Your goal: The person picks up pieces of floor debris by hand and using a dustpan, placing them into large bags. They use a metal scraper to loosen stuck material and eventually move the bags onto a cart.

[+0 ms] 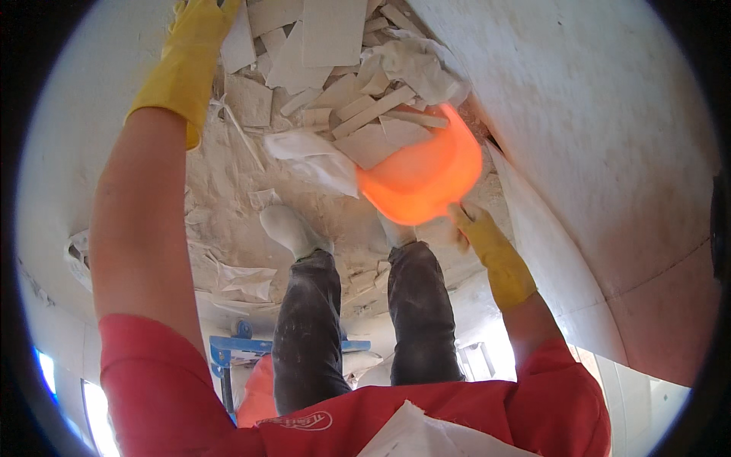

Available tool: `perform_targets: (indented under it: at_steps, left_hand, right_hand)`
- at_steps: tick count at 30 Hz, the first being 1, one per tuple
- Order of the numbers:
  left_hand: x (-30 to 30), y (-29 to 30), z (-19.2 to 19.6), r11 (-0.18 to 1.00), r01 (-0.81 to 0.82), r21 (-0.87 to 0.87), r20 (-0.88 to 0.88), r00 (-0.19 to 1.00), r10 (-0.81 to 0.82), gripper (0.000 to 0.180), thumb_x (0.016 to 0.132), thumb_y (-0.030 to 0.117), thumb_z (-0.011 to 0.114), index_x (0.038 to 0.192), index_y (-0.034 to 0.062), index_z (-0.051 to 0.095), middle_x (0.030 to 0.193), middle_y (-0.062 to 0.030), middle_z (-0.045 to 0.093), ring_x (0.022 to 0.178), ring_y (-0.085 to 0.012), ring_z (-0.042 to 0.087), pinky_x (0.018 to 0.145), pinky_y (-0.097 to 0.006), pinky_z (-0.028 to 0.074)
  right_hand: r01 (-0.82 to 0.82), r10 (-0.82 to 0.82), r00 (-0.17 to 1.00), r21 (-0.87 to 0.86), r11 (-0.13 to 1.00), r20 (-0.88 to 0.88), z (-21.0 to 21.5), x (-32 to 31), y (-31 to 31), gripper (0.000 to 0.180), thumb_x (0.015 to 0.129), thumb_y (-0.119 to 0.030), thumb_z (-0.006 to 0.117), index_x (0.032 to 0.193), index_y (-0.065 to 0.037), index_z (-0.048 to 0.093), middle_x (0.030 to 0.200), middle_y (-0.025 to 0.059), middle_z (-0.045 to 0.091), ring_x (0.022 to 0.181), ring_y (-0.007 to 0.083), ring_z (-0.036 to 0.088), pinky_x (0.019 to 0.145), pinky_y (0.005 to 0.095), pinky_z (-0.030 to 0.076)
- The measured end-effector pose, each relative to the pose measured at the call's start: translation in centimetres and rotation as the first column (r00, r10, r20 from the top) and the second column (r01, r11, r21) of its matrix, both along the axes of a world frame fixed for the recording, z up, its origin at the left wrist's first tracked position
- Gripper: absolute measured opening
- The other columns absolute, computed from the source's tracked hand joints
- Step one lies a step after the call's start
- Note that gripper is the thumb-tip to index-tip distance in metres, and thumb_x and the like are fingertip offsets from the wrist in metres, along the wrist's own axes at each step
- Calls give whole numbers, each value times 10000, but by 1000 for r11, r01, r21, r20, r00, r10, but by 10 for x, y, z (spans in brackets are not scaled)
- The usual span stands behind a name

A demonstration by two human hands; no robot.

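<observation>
While the left arm reaches forward along the pale wall (pixel 68 167), the left hand (pixel 196 38), in a yellow rubber glove, sits at the upper edge with its fingers partly cut off; whether it grips anything, I cannot tell. Just right of its glove lies a heap of broken off-white slabs (pixel 331 34), flat pieces and narrow strips overlapping at different angles on the dusty floor (pixel 228 171). Lower down, behind the person's legs, stands a blue metal frame (pixel 236 344). The feet, in whitish footwear (pixel 289 232) under dark, dust-marked trousers (pixel 307 327), are planted below the heap. A crumpled white sheet (pixel 312 156) lies between the footwear and the slabs, its right end meeting the orange dustpan (pixel 422 179). The dustpan — blurred, its mouth turned toward the heap — is near the right foot, and a few slabs show at its opening, though whether they rest inside is unclear. The right hand (pixel 481 228), gloved in yellow too, is closed around its handle. Farther right rises a smooth, curved wall panel (pixel 609 152).
</observation>
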State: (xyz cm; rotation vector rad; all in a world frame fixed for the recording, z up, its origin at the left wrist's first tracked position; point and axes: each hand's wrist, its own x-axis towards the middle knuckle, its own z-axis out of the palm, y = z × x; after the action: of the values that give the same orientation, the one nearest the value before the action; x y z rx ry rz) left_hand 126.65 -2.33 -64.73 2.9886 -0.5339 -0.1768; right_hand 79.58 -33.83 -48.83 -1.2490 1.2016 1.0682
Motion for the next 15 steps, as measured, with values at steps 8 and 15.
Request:
perform_targets:
  at_steps: [8, 15]
  left_hand:
    - [-40, -27, 67, 937, -204, -285, -434, 899, 64, 572, 984, 447, 585, 1406, 61, 592, 1422, -204, 593, 1321, -361, 550, 1137, -428, 399]
    - [-84, 7, 66, 931, 90, -353, -298, 933, -203, 522, 964, 382, 615, 1390, 80, 603, 1346, -201, 637, 1256, -363, 587, 1082, -442, 447]
  right_hand:
    - [5, -53, 957, 166, 986, 287, -50, 200, 105, 474, 1008, -515, 600, 1128, -57, 630, 738, 80, 649, 486, 145, 512, 453, 306, 411]
    - [147, -193, 936, 171, 974, 294, -59, 240, 146, 440, 1040, -490, 546, 1057, -54, 601, 716, 56, 610, 448, 137, 469, 431, 326, 416]
